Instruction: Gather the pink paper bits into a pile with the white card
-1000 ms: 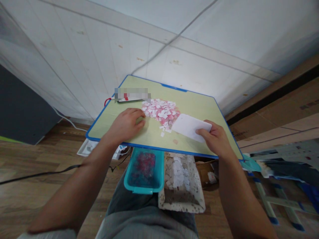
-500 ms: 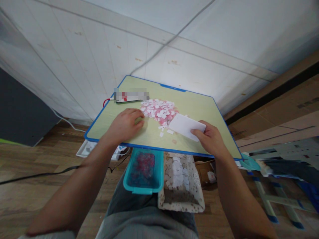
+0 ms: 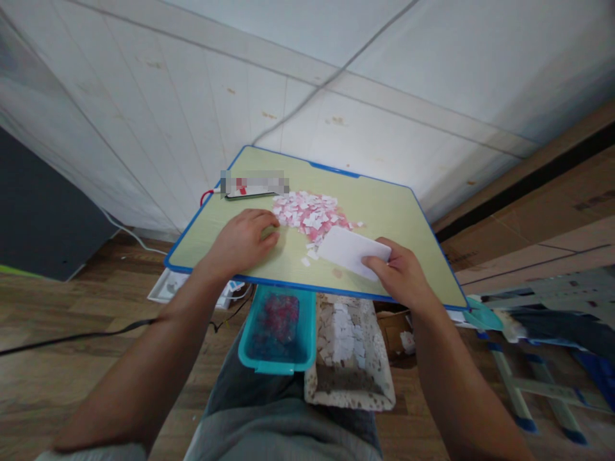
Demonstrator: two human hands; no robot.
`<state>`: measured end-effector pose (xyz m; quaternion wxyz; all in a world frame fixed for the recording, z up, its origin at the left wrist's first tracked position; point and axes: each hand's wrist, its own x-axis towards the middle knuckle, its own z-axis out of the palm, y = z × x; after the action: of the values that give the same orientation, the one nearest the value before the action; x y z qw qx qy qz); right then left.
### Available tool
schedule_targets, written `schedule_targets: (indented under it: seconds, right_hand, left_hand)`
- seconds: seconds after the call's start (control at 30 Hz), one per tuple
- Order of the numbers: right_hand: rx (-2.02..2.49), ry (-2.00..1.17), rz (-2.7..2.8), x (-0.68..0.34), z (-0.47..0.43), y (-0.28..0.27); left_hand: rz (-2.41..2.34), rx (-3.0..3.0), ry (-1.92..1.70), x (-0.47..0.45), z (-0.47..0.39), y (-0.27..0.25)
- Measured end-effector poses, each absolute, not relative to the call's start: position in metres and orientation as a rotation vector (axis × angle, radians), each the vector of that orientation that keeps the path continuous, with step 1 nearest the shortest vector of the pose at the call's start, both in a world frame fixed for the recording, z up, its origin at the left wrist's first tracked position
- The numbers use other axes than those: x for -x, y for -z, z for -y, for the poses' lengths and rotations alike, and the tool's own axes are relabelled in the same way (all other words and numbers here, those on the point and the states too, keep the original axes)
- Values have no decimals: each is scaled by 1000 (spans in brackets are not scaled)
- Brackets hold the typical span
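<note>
My right hand (image 3: 398, 269) grips a flat white card (image 3: 353, 251) by its right end, thumb on top. The card's far left edge reaches the near side of a pile of small white and pink flat pieces (image 3: 312, 211); a few lie loose by the card. My left hand (image 3: 247, 237) rests on the yellow-green tabletop (image 3: 389, 208), left of the pile, with fingers bent, thumb apart and nothing visible in it. Its fingertips are close to the pile's left edge.
A phone-like device (image 3: 252, 196), partly blurred out, lies at the table's back left with a red cable. Below the front edge sit a teal tub (image 3: 311, 333) with dark red contents and a stained white foam box (image 3: 348, 398) holding white pieces. Cartons (image 3: 538, 218) stand at right.
My right hand has drawn the card slightly left and toward me, shifting a few loose pieces near its edge. The left hand has stayed in about the same place.
</note>
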<state>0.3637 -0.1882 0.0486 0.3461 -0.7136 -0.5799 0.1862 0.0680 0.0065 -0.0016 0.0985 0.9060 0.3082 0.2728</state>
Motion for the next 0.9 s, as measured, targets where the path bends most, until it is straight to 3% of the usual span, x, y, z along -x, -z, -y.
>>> schedule_targets:
  seconds: [0.4, 0.9]
  right_hand:
    - [1922, -355, 1534, -374, 190, -58]
    - [1909, -528, 1277, -388, 226, -38]
  left_hand:
    - [-917, -2664, -793, -68, -5, 0]
    - [-924, -2673, -781, -68, -4, -1]
